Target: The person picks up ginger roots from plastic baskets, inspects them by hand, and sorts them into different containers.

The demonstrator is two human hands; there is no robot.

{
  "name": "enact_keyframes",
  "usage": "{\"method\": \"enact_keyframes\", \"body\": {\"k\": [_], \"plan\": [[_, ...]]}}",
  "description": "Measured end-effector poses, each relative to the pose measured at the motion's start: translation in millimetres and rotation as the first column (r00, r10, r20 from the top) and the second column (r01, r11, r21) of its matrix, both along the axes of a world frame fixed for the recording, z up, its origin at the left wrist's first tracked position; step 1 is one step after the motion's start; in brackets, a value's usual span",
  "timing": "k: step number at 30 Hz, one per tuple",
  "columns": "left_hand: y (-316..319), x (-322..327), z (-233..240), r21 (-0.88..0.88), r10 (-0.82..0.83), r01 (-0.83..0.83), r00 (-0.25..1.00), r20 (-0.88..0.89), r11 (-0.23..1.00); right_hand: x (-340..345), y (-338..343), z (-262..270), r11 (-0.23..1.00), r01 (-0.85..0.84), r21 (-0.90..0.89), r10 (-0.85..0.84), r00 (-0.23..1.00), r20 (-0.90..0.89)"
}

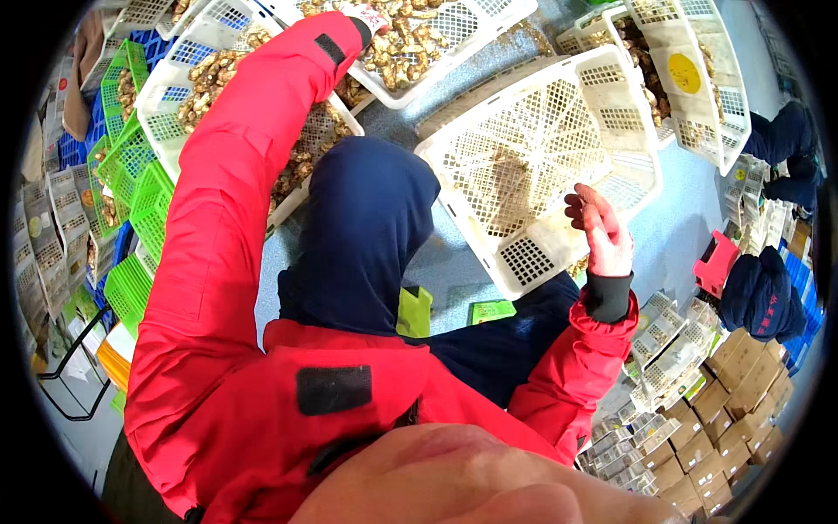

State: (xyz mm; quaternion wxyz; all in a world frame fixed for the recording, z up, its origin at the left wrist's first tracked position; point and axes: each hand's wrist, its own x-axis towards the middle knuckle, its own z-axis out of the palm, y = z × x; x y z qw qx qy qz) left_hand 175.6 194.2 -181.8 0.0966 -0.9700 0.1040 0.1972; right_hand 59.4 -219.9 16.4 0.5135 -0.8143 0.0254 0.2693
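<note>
My left hand, in a white and red glove, reaches over a white plastic crate of knobbly tan produce, possibly roots or mushrooms. The picture's top edge crops the hand, so its grip is not clear. My bare right hand hangs over the near right side of a tilted white mesh crate. Its fingers are loosely bent and apart, with nothing visible in them. Inside this crate only a dark brown patch shows on the mesh bottom.
At left, another white crate holds similar produce, beside green baskets. More filled white crates stand at upper right. A pink stool and cardboard boxes lie farther right. Another person's dark-clothed legs show at the right rim.
</note>
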Motion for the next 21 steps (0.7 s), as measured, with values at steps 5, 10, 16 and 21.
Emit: {"method": "enact_keyframes", "body": {"k": [5,10,16,21], "plan": [[-1,10,-17,0.076,-0.07,0.066,0.996,0.054,0.995,3,2,-3,0.998,-0.041,0.04,0.043,0.998,-0.053],[-4,-6,20,-0.22,-0.103,0.238,0.864,0.493,0.946,5,-5,-4,0.993,-0.104,0.047,0.104,0.995,0.012],[-19,-46,106,-0.176,-0.15,0.319,0.776,0.613,0.932,1,-4,-3,0.993,-0.085,0.081,0.087,0.996,-0.018],[-5,-91,138,-0.181,-0.077,0.224,0.807,0.586,0.958,0,-6,-8,0.991,-0.107,0.078,0.107,0.994,0.011]]}}
